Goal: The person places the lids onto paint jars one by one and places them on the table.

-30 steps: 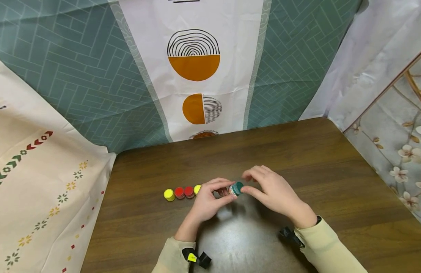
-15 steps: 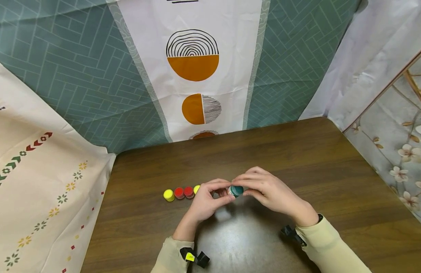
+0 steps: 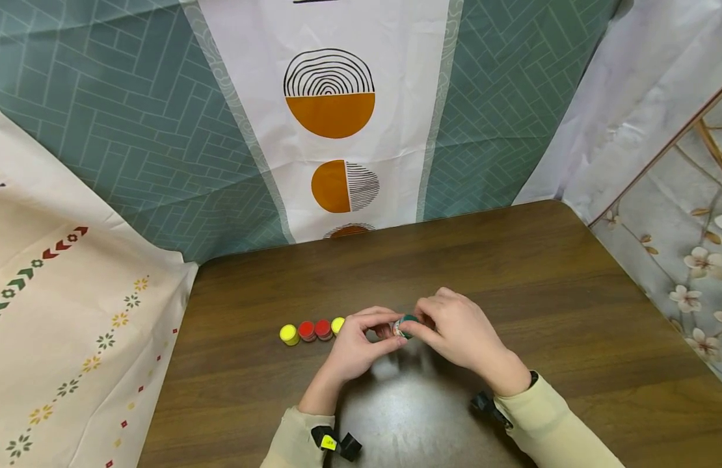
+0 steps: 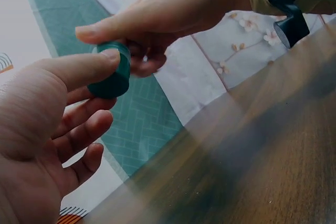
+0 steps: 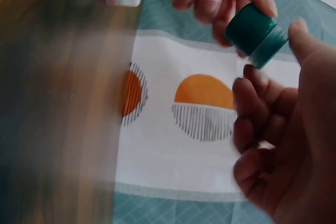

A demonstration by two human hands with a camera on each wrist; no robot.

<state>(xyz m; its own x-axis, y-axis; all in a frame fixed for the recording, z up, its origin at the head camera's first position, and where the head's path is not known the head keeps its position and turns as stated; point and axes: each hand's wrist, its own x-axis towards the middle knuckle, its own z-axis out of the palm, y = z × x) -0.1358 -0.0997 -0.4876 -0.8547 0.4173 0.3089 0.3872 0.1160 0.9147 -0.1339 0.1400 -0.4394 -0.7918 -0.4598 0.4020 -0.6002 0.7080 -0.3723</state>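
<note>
My left hand [image 3: 358,344] holds a small green paint jar [image 5: 251,27] between thumb and fingers, tilted above the table. The jar's ridged green lid [image 5: 269,49] points toward my right hand [image 3: 463,335]. With thumb and curled fingers, the right hand pinches at this lid; its fingers partly cover the lid in the head view. In the left wrist view, the left thumb [image 4: 86,66] lies along the jar's side, and the other left fingers curl loosely below it.
On the wooden table [image 3: 238,390], left of the hands, small jars stand in a row: a yellow one [image 3: 289,335], two red ones [image 3: 306,331] and another yellow one [image 3: 337,325] partly behind the left hand. Patterned cloth [image 3: 337,149] hangs behind the table.
The right hand has closed in from the right, reached the jar's lid and curled its fingers at it. My left hand keeps its grip on the jar in nearly the same place.
</note>
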